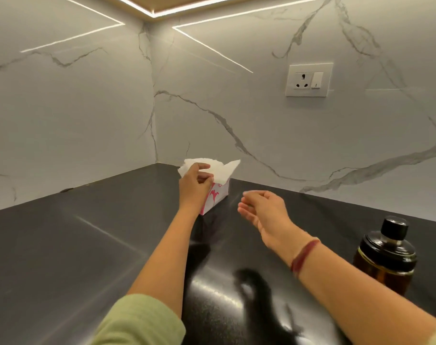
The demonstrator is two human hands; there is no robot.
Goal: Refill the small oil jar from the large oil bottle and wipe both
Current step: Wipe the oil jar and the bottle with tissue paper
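Green sleeve nearest, the left grip is pinching a tissue from the far box, the right grip is hovering empty, and the capped small oil jar is standing near right, suggesting refilling done, wiping pending.

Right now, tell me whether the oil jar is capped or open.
Capped. The black lid sits on the upright oil jar, with amber oil visible inside.

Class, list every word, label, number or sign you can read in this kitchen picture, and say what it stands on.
No text can be read for certain.
Tissue box: pink characters at its top edge, partly behind the tissue, too blurred to read.
Wall switch: one small dark mark, too small to read.
Oil jar: no label in view.
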